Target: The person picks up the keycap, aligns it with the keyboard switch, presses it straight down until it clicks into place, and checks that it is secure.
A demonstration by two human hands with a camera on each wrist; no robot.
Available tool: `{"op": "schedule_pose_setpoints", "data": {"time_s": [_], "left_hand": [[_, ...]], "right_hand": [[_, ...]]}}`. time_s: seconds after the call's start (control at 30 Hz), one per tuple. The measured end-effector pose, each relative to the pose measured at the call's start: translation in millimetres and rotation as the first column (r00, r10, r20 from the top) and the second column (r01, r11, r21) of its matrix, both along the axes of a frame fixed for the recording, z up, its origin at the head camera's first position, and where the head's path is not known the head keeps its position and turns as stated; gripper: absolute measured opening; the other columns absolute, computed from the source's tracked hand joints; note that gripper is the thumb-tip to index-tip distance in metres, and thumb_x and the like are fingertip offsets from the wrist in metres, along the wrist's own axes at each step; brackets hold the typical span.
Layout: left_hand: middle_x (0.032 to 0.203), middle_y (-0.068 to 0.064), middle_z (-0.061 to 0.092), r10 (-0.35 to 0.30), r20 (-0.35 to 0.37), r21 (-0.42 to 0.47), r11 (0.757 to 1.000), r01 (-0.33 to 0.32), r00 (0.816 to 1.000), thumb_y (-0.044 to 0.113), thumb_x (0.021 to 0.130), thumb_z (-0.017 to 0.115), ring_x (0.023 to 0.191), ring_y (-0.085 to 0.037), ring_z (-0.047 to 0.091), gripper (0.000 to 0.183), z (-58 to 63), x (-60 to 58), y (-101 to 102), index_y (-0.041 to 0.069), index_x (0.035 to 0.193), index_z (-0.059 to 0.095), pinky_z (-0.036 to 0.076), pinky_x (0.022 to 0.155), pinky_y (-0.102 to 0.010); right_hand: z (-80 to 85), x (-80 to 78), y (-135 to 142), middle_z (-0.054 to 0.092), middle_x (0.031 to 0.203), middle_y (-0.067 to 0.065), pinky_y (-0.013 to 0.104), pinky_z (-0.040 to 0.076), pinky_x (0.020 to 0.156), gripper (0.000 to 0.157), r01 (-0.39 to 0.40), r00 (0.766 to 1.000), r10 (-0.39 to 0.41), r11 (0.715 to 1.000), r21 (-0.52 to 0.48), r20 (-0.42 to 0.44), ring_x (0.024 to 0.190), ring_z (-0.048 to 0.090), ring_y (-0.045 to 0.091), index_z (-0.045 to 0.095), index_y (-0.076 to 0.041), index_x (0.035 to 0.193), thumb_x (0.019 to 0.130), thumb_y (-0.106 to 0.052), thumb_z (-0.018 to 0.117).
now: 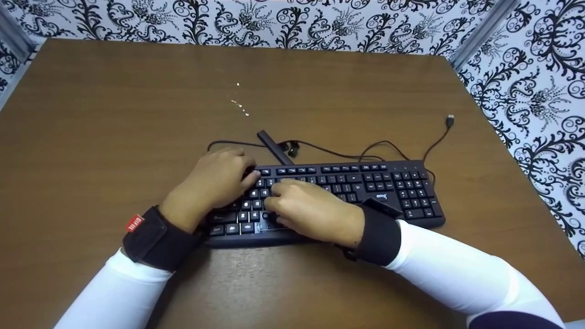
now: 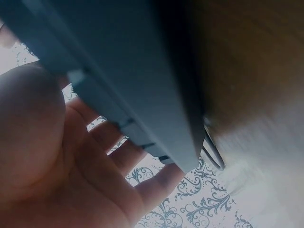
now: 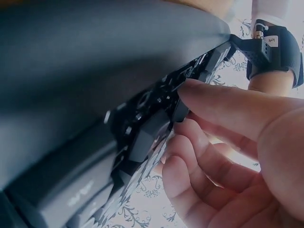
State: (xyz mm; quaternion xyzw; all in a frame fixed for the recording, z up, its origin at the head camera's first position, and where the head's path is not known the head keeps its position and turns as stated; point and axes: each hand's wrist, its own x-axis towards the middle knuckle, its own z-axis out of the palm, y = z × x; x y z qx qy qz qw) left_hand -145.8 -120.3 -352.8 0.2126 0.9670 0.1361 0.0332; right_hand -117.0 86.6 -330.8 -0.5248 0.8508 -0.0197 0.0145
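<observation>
The black keyboard (image 1: 361, 187) is lying flat on the brown desk (image 1: 137, 91), in the middle of the head picture and a bit to the right. The left hand (image 1: 219, 176) is resting on its upper left corner. Its fingers are spreading loosely and are not closing tight around anything. It is probably staying there to stop the keyboard from sliding. The right hand (image 1: 315, 208) is reaching in from the lower right, with its fingers curling. In the right wrist picture, its thumb and pointing finger are coming close together on the two sides of a dark key (image 3: 181, 112), so they seem to be pinching it. Using just the tips makes sense, because the keys are sitting so close together. Beside the thumb, a gap in the front row is showing the inside of the keyboard.

A long dark bar (image 1: 275, 147) is lying behind the keyboard, maybe to be out of the way. Small dark parts (image 1: 293, 149) are sitting just beside it, too blurry to name. The cable (image 1: 320, 149) is winding along the back, and its plug (image 1: 450, 120) is lying loose at the right.
</observation>
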Motion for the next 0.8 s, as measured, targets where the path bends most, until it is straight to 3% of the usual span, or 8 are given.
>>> {"op": "schedule_pose_setpoints", "data": {"time_s": [0.17, 0.5, 0.8], "left_hand": [[0.121, -0.017, 0.064, 0.002, 0.014, -0.014, 1.0, -0.002, 1.0, 0.034, 0.1, 0.055, 0.12, -0.039, 0.059, 0.036, 0.1, 0.6, 1.3, 0.007, 0.119, 0.068, 0.047, 0.103, -0.058], [0.117, -0.017, 0.065, 0.005, 0.006, -0.009, 1.0, -0.005, 1.0, 0.034, 0.101, 0.054, 0.116, -0.038, 0.06, 0.035, -1.2, 0.6, -0.5, 0.007, 0.117, 0.069, 0.048, 0.1, -0.057], [0.115, -0.016, 0.065, 0.0, -0.007, 0.001, 1.0, 0.0, 1.0, 0.033, 0.099, 0.056, 0.115, -0.038, 0.061, 0.033, -1.6, -0.3, -0.1, 0.007, 0.113, 0.069, 0.049, 0.1, -0.057]], "right_hand": [[-2.0, 0.0, 1.3, 0.065, 0.089, 0.003, 0.032, 0.057, 0.077, 0.01, -0.011, 1.0, 0.011, 1.0, -0.013, 0.01, 0.082, 0.062, 0.019, 0.072, -0.009, 0.095, 0.087, -0.015, 0.074], [0.1, -2.5, -1.6, 0.067, 0.087, 0.003, 0.03, 0.057, 0.079, 0.004, -0.011, 0.998, 0.015, 0.999, -0.052, 0.067, 0.082, 0.064, 0.018, 0.074, -0.009, 0.09, 0.087, -0.009, 0.073], [1.2, 0.0, -4.8, 0.067, 0.084, 0.002, 0.03, 0.057, 0.073, 0.005, -0.016, 1.0, 0.016, 0.999, -0.046, 0.005, 0.077, 0.063, 0.018, 0.074, -0.009, 0.082, 0.086, -0.006, 0.073]]}}
